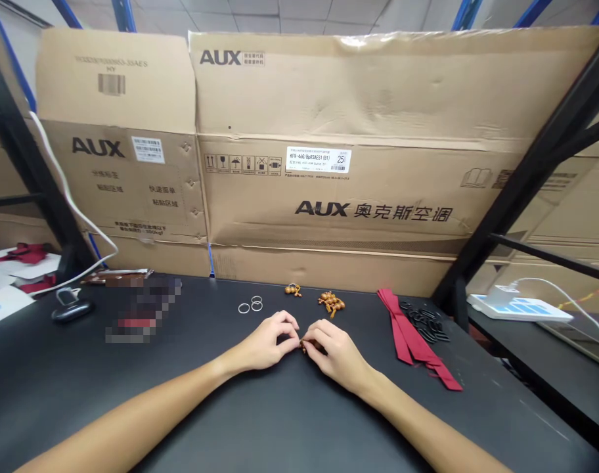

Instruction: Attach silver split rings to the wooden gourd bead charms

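My left hand point(270, 341) and my right hand point(333, 351) meet fingertip to fingertip over the black table point(280, 420). Both are curled in a pinch around a small brown wooden bead piece point(304, 345), mostly hidden between the fingers. Just beyond the hands lie a pile of brown wooden beads point(332, 303), a smaller bead cluster point(293, 289) and metal rings point(251, 305). Red ribbons point(414, 335) lie to the right of my right hand.
Black cords point(425, 323) lie beside the ribbons. Large AUX cardboard boxes point(329, 164) wall off the back. A black shelf post point(516, 177) slants at right, a white power strip point(519, 306) behind it. A black clip point(71, 309) and blurred items sit at left.
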`<state>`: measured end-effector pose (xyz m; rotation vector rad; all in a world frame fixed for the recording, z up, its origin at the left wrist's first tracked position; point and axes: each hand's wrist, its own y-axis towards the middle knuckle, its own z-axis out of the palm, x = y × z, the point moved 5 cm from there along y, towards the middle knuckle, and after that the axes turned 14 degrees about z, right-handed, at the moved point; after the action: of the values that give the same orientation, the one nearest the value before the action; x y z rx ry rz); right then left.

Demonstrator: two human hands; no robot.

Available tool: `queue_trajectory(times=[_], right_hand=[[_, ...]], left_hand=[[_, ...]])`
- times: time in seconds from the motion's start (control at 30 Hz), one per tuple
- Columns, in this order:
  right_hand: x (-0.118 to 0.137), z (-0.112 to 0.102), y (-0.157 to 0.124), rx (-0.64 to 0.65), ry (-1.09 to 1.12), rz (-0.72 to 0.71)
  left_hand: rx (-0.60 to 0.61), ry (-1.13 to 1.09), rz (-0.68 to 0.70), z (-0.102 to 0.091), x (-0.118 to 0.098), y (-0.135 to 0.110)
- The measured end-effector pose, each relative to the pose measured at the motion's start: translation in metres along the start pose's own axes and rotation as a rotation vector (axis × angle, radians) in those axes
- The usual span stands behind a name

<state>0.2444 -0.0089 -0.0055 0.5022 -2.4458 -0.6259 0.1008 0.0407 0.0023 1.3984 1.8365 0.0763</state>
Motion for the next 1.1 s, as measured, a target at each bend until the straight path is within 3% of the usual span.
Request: queue_trajectory(times=[0.4, 0.7, 0.93, 1.1], right_hand=[[-0.011, 0.006, 0.001, -0.005, -0.066, 0.084], [-0.025, 0.006, 0.004, 0.049, -0.082, 0.158], [-0.012, 0.005, 0.002, 0.143, 0.047, 0.097], [-0.008, 0.004, 0.001, 0.165, 0.080, 0.068]], left_hand=[[0.022, -0.014, 0.021, 0.000, -0.001, 0.001], [0.010, 0.147, 0.002, 0.005, 0.002, -0.001], [-0.039, 0.357, 0.018, 0.005, 0.000, -0.007], [-0.019, 0.341, 0.074, 0.006, 0.000, -0.007]])
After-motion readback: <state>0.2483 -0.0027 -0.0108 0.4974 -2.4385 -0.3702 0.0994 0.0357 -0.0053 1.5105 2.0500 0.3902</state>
